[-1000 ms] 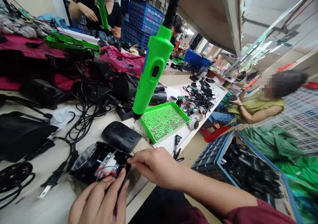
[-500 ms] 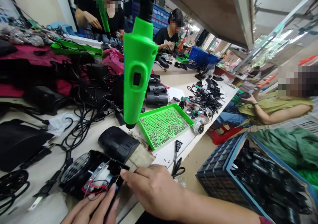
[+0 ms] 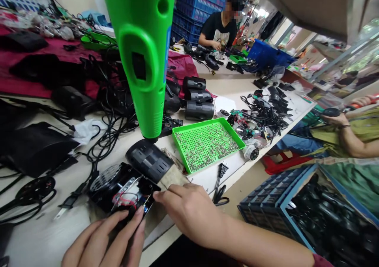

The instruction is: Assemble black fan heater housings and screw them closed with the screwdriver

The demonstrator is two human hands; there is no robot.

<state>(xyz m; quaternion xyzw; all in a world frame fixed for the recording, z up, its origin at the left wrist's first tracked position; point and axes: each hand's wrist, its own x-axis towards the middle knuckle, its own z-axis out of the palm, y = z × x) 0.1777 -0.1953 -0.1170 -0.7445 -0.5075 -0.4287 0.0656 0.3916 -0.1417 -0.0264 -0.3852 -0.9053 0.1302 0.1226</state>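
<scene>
A black hair dryer body (image 3: 118, 188) lies open on the white bench, with red wires and a round grille showing. My left hand (image 3: 109, 235) wraps its near edge from below, hiding part of the inside. My right hand (image 3: 189, 213) reaches in from the right, fingertips at the housing's edge. A black slotted dryer shell (image 3: 149, 160) lies just beyond it. A bright green electric screwdriver (image 3: 142, 50) hangs above, clear of both hands. Close by stands a green tray (image 3: 217, 158) holding many small screws (image 3: 205, 146). A black power plug (image 3: 221, 170) lies near my right hand.
A blue crate (image 3: 260, 196) of black parts sits below the bench at right. Black cables (image 3: 109, 117) sprawl left, and wired parts (image 3: 263, 117) lie beyond the tray. A seated co-worker's arm (image 3: 355, 135) is at right; another person (image 3: 220, 30) works far down the bench.
My view has swung, so the bench contents shift right and the person at top left has left the frame. The screwdriver looks larger. Both hands stay at the dryer body.
</scene>
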